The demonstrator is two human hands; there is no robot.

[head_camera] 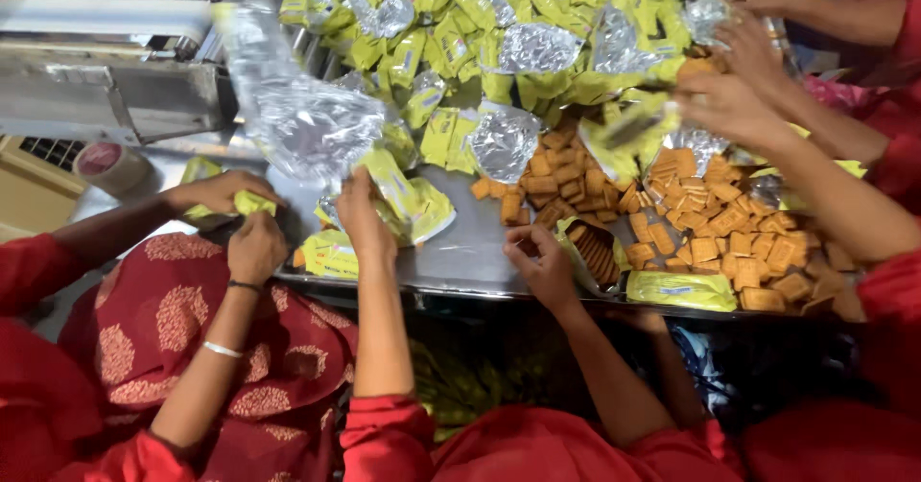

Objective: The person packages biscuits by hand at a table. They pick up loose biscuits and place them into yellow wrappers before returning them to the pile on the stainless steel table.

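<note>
Holding one yellow wrapper per hand, left hand, right hand, seemingly

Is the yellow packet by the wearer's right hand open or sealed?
Open: the yellow packet gapes at one end, a row of brown biscuits showing inside, beside the right hand.

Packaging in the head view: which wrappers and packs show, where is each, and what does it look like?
Heap of wrappers: far end of the metal table; crumpled, yellow outside, silver inside.
Clear plastic bag: left of centre, raised; crinkled, see-through.
Yellow wrapper: under the left hand; flat, glossy.
Open pack: by the right hand; yellow, brown biscuits inside.
Sealed yellow pack: near edge, right; oblong.
</note>
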